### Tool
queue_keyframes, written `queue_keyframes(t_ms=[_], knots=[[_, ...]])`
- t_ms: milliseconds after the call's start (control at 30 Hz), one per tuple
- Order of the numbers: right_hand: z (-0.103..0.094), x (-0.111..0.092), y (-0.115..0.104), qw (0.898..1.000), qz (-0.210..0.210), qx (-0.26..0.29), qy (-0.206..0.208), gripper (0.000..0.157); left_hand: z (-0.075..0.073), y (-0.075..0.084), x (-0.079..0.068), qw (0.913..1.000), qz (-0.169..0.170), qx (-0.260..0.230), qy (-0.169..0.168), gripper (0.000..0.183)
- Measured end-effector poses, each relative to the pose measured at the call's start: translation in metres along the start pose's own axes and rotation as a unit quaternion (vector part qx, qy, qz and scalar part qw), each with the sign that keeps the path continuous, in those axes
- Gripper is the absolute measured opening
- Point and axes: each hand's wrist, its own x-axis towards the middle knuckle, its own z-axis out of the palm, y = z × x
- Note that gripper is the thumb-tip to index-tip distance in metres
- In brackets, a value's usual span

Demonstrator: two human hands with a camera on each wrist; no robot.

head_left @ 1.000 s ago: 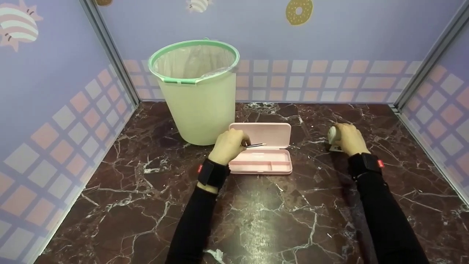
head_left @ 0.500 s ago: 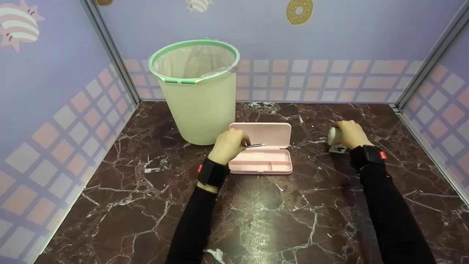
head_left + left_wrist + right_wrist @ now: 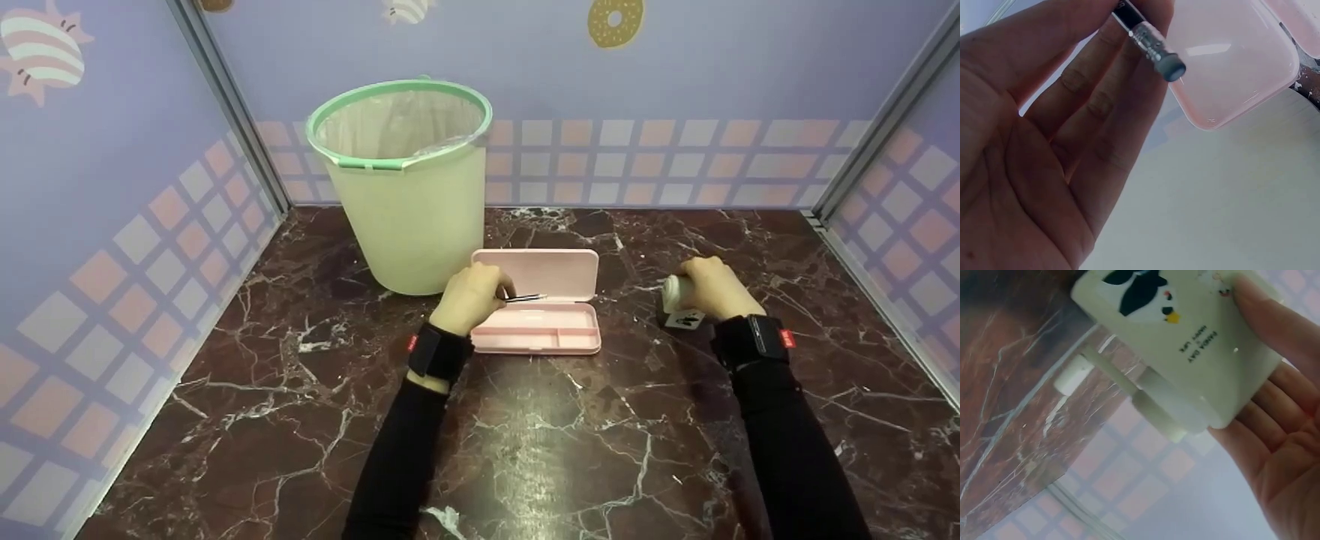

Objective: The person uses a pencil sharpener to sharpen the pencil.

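My left hand [image 3: 471,296] pinches a dark pencil [image 3: 527,298] between thumb and fingers, over the left side of an open pink pencil case [image 3: 517,349]. In the left wrist view the pencil's metal band and grey eraser [image 3: 1171,68] point back toward the palm. Over to the right, my right hand [image 3: 718,289] grips a white pencil sharpener [image 3: 684,319] with a panda print. The right wrist view shows the thumb on one face of the sharpener, fingers behind it, and a crank handle [image 3: 1157,417] with a white knob [image 3: 1073,375] sticking out.
A pale green trash bin [image 3: 416,217] with a green rim and clear liner stands behind the case, to the left. The case lid [image 3: 555,274] is raised at the back. Patterned walls [image 3: 675,67] enclose the brown marbled table [image 3: 570,442].
My right hand has drawn the sharpener slightly nearer to me, and more of its printed face shows in the head view. The left hand and pencil have stayed almost still.
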Motion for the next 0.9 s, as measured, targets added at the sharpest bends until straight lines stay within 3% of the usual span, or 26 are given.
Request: queue_keyframes(t_ms=[500,667,900], knots=[[0.014,-0.013,-0.039,0.999,-0.028,-0.006,0.025,0.036,0.001,0.002,-0.001,1.0,0.003,0.001,0.001,0.013],[0.021,-0.014,-0.056,0.999,-0.038,-0.012,0.036,0.028,0.003,0.003,-0.001,1.0,0.008,0.004,-0.002,0.014],[0.027,-0.014,-0.075,0.997,-0.059,-0.012,0.044,0.034,0.008,0.008,0.0,0.9997,0.019,0.015,-0.004,0.014]])
